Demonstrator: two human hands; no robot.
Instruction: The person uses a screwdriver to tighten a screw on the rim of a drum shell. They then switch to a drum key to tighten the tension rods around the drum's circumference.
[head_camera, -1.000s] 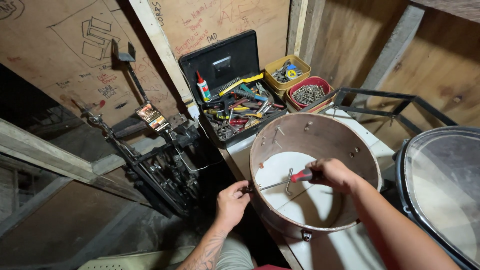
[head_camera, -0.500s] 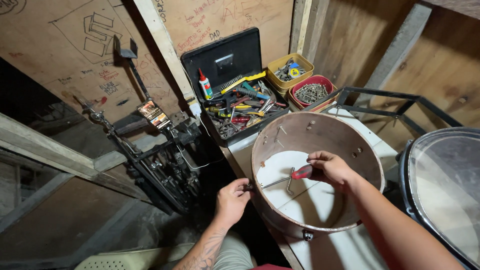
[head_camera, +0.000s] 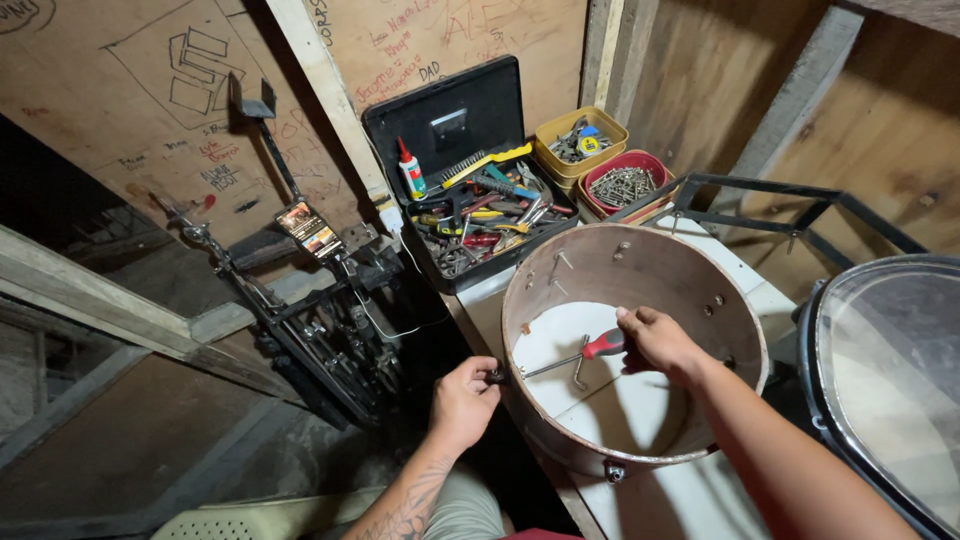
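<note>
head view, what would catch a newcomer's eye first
A bare drum shell lies centre on a white table; inside it the right hand holds a red-handled screwdriver, while the left hand pinches its outer wall. Behind it sits an open black toolbox crammed with tools.

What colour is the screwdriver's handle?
Red and black, seen in the head view: the right hand holds the screwdriver.
</note>
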